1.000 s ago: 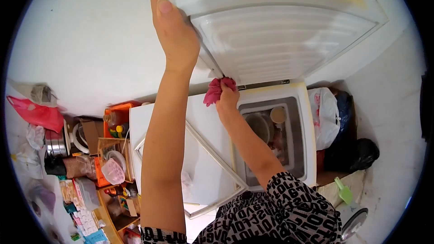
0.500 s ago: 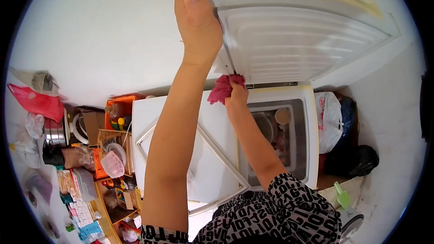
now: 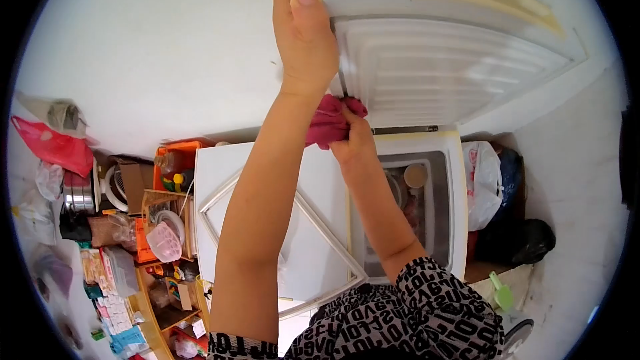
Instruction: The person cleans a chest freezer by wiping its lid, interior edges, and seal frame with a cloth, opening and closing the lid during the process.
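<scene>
My left hand [image 3: 303,33] is closed around the corner of the raised white freezer lid [image 3: 453,67], its thumb over the cream edge strip. My right hand [image 3: 353,137] holds a dark pink cloth [image 3: 329,123] against the lid's left edge, low down near the hinge side. Part of the cloth is hidden behind my left forearm. Below the lid, the open compartment of the chest freezer [image 3: 455,207] shows a round tan-topped container [image 3: 415,175] and other contents, partly covered by my right arm. A loose white gasket frame [image 3: 327,227] lies across the freezer's closed left part.
Shelves with orange baskets [image 3: 177,160], a pink strainer [image 3: 164,241] and packets stand to the left. A red bag [image 3: 53,147] hangs at far left. On the right are a white plastic bag [image 3: 485,180], a black bag [image 3: 523,243] and a green scoop [image 3: 501,293].
My right hand and the cloth have shifted slightly upward along the lid's edge. My left hand still grips the lid corner, which appears a little further right and lower in view.
</scene>
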The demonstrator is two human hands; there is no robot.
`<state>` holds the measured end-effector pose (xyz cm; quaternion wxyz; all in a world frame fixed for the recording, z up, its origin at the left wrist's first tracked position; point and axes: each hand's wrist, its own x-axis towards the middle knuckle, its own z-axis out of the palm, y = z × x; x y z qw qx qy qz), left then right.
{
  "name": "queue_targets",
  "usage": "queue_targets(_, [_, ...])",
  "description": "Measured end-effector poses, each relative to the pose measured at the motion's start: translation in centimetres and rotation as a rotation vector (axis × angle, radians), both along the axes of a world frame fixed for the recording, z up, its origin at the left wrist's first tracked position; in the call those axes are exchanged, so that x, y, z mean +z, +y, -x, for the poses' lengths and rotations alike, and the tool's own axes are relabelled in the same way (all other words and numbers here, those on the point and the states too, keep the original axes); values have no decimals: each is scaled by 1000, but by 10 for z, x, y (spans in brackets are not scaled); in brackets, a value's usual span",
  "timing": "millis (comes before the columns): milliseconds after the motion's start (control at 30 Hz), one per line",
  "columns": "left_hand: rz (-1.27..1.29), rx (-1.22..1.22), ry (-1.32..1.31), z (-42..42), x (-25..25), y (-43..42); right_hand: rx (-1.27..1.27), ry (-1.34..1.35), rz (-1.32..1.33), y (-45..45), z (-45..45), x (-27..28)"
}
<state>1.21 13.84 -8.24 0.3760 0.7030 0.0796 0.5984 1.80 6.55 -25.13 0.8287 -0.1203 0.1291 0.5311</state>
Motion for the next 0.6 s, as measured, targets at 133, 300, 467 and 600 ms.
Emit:
queue_targets(133, [67,77,-17,1,2,-3,5,37,45,3,-1,-31])
queue_targets(300, [64,13,-33,3,7,-8,26,31,187,7,-5,-61])
queue_targets(467, [-27,86,-71,1,3,-4,128,218,-136,5,-5,-29])
queue_targets(600, [27,62,-42,0,4,-2,-3,140,-101,1,5,5])
